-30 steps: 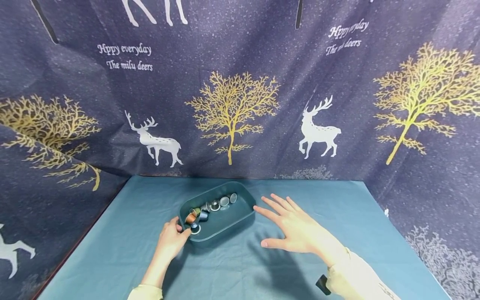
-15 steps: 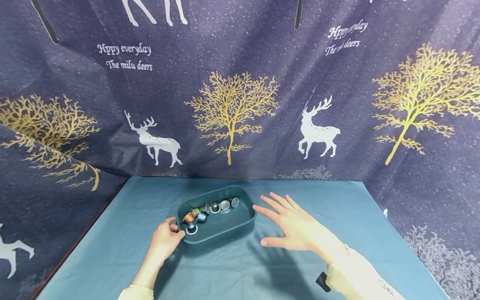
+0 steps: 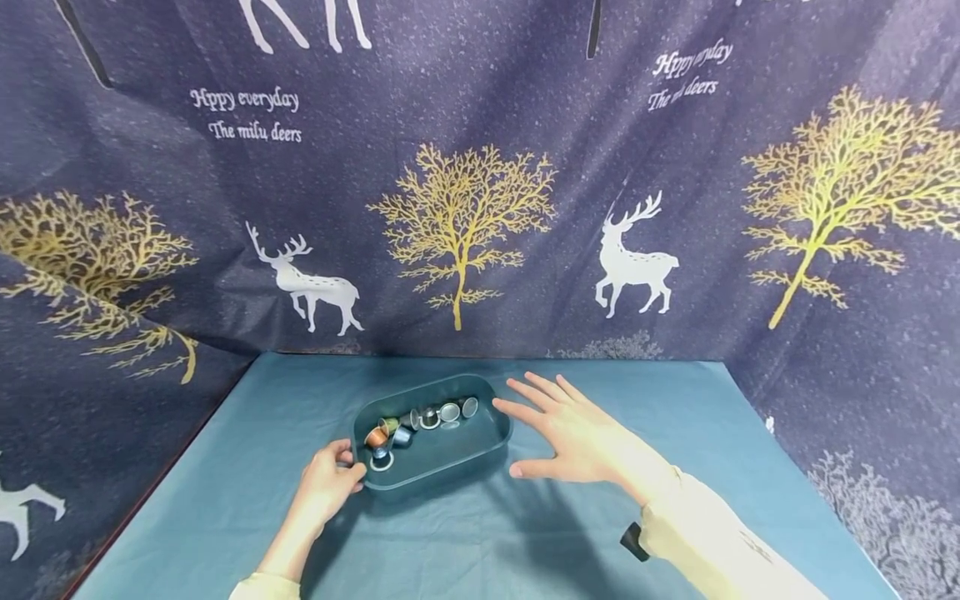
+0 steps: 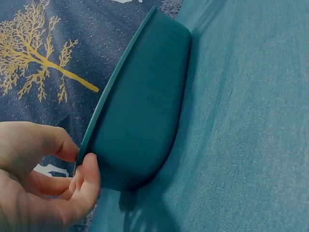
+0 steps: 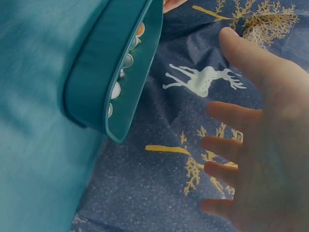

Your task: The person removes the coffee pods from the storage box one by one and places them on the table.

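Observation:
A teal plastic bin (image 3: 450, 472) sits on the table, holding several coffee capsules along its left end and far side. Among them are an orange capsule (image 3: 376, 437), a green capsule (image 3: 388, 425), a blue capsule (image 3: 402, 437) and some showing silver lids (image 3: 449, 412). My left hand (image 3: 326, 482) pinches the bin's left end at the rim; the left wrist view shows the thumb and fingers around the bin's lip (image 4: 89, 140). Palm down with fingers spread, my right hand (image 3: 577, 437) hovers just off the bin's right end, holding nothing.
Teal cloth (image 3: 480, 550) covers the table. A dark curtain (image 3: 510, 275) printed with deer and yellow trees hangs behind it and along the sides. A small black device (image 3: 634, 542) sits at the right sleeve's cuff.
The bin has shifted a little left and toward me, with my left hand moving along. My right hand has come slightly left and farther forward, nearer the bin's right end.

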`<state>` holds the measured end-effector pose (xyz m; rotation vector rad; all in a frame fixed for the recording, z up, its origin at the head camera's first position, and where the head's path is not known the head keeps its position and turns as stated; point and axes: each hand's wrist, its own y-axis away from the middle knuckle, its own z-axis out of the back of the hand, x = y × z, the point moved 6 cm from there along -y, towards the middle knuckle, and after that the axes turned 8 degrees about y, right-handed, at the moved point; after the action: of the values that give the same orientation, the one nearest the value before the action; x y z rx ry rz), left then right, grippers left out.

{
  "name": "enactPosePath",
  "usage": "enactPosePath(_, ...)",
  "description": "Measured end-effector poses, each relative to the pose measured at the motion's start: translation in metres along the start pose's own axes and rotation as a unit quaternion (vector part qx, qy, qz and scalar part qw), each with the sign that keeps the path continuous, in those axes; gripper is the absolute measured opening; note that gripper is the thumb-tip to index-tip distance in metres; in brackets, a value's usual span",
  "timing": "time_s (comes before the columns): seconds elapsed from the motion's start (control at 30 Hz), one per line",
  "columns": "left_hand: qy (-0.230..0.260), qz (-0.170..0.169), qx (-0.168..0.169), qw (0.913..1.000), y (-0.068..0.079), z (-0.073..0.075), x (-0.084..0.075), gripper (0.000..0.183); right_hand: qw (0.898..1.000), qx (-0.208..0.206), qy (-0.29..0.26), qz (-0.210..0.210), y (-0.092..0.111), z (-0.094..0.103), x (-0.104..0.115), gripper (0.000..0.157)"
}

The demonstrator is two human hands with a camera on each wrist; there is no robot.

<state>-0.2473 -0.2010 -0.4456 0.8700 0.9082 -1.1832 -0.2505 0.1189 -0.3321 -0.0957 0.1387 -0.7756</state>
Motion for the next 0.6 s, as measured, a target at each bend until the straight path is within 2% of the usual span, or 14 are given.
enactPosePath(0.6, 0.008, -0.003, 0.023, 0.9997, 0.002, 0.010, 0.008, 0.056, 0.999, 0.025, -0.017, 0.015, -0.024, -0.004, 0.005, 0.077)
